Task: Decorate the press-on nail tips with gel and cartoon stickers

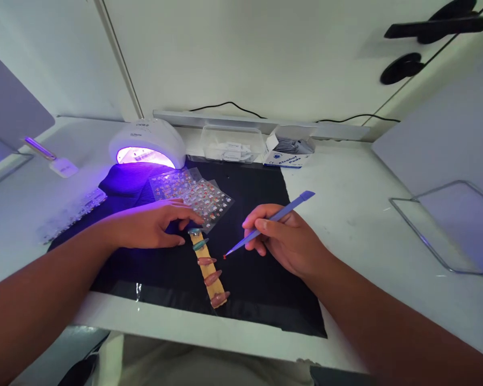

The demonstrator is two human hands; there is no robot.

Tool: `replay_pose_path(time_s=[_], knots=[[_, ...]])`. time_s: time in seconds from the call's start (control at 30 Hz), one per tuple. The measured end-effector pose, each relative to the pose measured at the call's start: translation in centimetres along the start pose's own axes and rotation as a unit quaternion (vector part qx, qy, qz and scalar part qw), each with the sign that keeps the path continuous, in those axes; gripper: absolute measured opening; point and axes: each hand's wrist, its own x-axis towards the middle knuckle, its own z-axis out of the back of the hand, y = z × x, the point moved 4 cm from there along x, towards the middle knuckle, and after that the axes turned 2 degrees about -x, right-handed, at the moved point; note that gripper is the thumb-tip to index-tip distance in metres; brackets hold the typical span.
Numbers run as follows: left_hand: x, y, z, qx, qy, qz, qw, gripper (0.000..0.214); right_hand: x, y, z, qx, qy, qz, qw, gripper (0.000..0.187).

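My right hand [279, 233] grips a bluish-purple plastic cuticle pusher [284, 213] like a pen. At its lower tip sits a small red piece [225, 257], just right of a yellow strip [210, 284]. Across that strip lie several press-on nails: teal ones at the far end, and pinkish-brown ones such as this nail [212, 277] nearer the front edge. My left hand [156, 222] is open, palm down, thumb apart from the fingers. Its fingertips reach the strip's far end and the edge of a nail sticker sheet [211, 201], whose near-left part they hide.
A lit nail lamp [148, 136] stands at the back left of the black mat [261, 292]. Behind the mat are a clear plastic box [233, 140] with packets and an alcohol pads box [287, 153]. A white handheld device [62, 166] lies left; a metal frame [422, 230] is at right.
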Motion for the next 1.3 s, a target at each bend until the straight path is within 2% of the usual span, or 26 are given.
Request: replay_pose_path(time_s=[0.17,0.27,0.43,0.63,0.83,1.07,1.3], knots=[[0.4,0.2,0.4,-0.021,-0.035,-0.031,0.999,0.010,0.1,0.5,-0.1,0.005,-0.074,0.010,0.997,0.016],[0.7,0.2,0.3,-0.028,-0.045,-0.044,0.998,0.009,0.1,1.3,-0.5,0.004,-0.096,0.013,0.995,0.018],[0.7,-0.2,0.2,-0.043,-0.055,-0.080,0.994,0.011,1.9,2.5,-1.6,-0.016,-0.070,0.019,0.997,0.016],[0.7,-0.4,0.1,-0.050,-0.055,-0.091,0.993,0.011,4.9,1.0,-1.8,0.009,-0.057,0.027,0.998,0.015],[0.6,-0.4,0.0,-0.062,-0.056,-0.083,0.993,0.012,4.9,-1.0,-1.5,0.036,-0.029,-0.014,0.999,0.015],[0.6,-0.7,0.0,-0.054,-0.052,-0.098,0.992,0.016,5.1,-1.6,-1.4,0.052,-0.009,-0.028,0.998,0.010],[0.4,-0.7,0.3,-0.041,-0.057,-0.073,0.995,0.013,5.3,-1.8,-1.4,0.035,0.005,-0.032,0.999,0.007]])
